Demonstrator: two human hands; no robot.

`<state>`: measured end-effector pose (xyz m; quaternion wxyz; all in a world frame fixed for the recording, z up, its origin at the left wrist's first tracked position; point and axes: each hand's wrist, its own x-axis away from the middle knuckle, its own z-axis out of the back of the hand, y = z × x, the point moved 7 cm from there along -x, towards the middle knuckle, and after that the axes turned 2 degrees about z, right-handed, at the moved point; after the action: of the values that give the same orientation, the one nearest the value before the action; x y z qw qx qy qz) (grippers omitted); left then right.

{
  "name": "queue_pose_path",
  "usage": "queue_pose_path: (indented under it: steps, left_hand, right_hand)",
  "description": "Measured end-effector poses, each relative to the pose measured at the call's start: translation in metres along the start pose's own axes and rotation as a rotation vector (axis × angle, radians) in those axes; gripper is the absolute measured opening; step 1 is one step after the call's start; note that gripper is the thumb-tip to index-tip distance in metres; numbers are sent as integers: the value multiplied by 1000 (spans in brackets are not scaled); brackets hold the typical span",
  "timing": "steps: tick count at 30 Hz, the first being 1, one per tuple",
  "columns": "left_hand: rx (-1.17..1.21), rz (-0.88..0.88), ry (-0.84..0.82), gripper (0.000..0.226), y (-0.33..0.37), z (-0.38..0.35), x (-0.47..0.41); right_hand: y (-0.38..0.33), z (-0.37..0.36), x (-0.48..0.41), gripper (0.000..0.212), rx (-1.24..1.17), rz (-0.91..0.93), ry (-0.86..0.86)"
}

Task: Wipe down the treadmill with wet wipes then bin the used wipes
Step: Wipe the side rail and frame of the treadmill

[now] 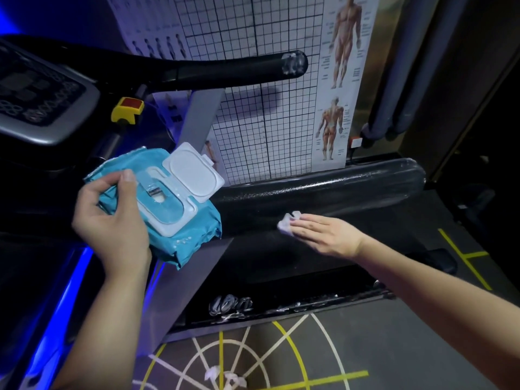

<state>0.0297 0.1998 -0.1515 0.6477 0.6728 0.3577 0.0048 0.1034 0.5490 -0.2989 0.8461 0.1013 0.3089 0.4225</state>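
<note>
My left hand [112, 220] grips a teal pack of wet wipes [180, 229] from below, thumb on top; its white lid [194, 173] stands flipped open. My right hand [323, 232] lies flat with straight fingers, pressing a small crumpled white wipe [288, 222] against the black lower side rail of the treadmill [351, 184]. The rail's surface glistens wet. The upper black handrail [225, 68] runs above, with a wet sheen on its end cap. The treadmill console [36, 97] is at the upper left.
Two crumpled used wipes [225, 377] lie on the floor over white and yellow line markings. A yellow safety-stop clip [126, 109] sits beside the console. A grid chart and anatomy poster [337, 80] hang on the wall behind the treadmill. Blue light glows at lower left.
</note>
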Motion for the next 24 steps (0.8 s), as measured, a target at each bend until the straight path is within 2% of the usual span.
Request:
queue_pose_path:
  steps: [3,6,8,11,14,18,21,24]
  left_hand:
    - [38,16,46,7,-1,6,-3]
    - [61,27,68,8,-1,7,-7]
    - [72,31,77,8,-3,7,-10]
    - [67,23,75,6,-5,2,-10]
    - [62,2,48,5,1,-13,-6]
    - [37,-50,-4,5,8,-23,-7]
    - [14,-71,-7,6,6,-21,-13]
    - [35,-47,19,12,0,-16,-20]
  right_hand:
    - [23,11,52,36,66,-62,-124]
    - [37,28,97,41,100,-238,-219]
    - [30,41,103,45,83,-369,-204]
    - [3,48,61,37,93,-524,-105]
    - [-36,23,-11,35,118,-518,-61]
    - [-68,-18,-92,44,9,-432,-124]
    - [-49,-23,-93,51,11,-387,-183]
    - [-12,-17,-48,51,56,-520,-256]
